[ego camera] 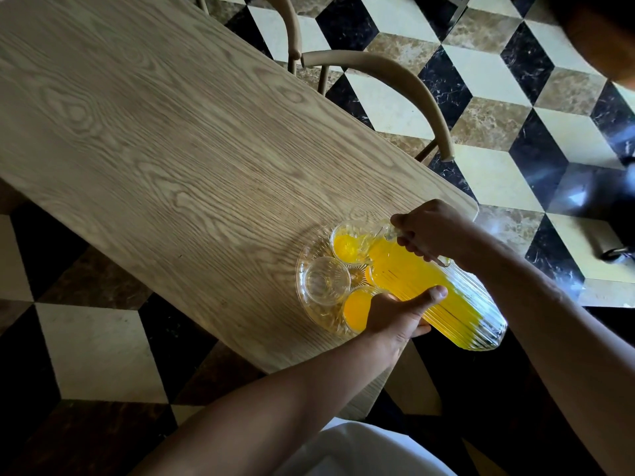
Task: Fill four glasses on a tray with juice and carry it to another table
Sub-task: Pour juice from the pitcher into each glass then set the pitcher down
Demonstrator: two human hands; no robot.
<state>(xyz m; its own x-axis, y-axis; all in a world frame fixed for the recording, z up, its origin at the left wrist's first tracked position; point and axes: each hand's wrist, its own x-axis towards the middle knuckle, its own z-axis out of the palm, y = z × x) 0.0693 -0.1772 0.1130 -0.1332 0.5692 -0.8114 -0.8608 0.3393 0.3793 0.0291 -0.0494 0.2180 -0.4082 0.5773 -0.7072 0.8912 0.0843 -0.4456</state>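
Two hands tilt jug (439, 297) over far glass (350, 242) on tray (309, 297): right hand (427, 233) grips handle, left hand (398, 316) cups jug's side; one glass (326, 280) empty.

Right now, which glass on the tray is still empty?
The clear glass at the tray's left side: its bare bottom shows, no juice. The visible others hold orange juice, one being filled from the ribbed pitcher.

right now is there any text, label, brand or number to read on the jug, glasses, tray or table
None: no text shows anywhere.
jug: ribbed clear glass, no label or brand in view.
glasses, such as the empty one: plain, no marks.
tray: patterned glass only.
table: bare wood grain, nothing written.
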